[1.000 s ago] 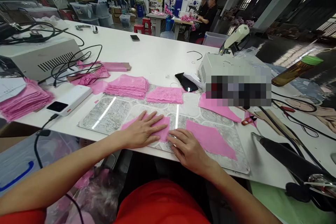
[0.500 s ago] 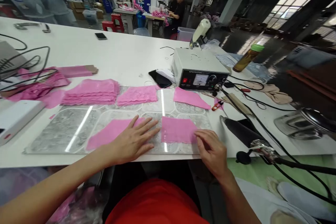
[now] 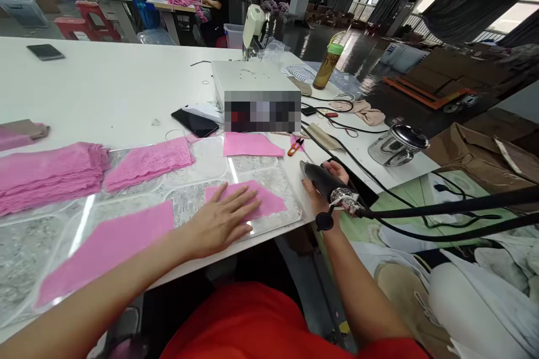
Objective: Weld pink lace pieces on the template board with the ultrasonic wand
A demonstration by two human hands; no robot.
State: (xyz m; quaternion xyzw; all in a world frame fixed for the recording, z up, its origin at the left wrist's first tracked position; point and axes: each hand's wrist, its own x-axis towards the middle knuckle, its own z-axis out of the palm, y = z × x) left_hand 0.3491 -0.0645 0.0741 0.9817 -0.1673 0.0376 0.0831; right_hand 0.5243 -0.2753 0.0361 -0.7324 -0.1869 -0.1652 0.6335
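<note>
My left hand (image 3: 223, 221) lies flat with fingers spread on a small pink fabric piece (image 3: 269, 202), covering its left part. Under the fabric is a glossy grey marbled board (image 3: 282, 224). My right hand (image 3: 314, 196) is wrapped from below around a black handheld tool (image 3: 322, 179) with a grey pointed tip and a thick cable; the handle hides part of the fingers. A larger pink cut piece (image 3: 113, 244) rests left of my left hand. Farther back, another pink piece (image 3: 250, 145) lies near orange thread snips (image 3: 295, 147).
A stack of pink fabric (image 3: 50, 174) and a smaller pink pile (image 3: 149, 162) sit to the left. Behind the board stand a white control box (image 3: 256, 76) and a dark phone (image 3: 194, 122). Black cables (image 3: 442, 207) cross the right side, near a clear lidded jug (image 3: 396, 146).
My right hand has left the fabric's right edge and moved right to the black tool. My left hand now lies over the small piece. The view has turned right.
</note>
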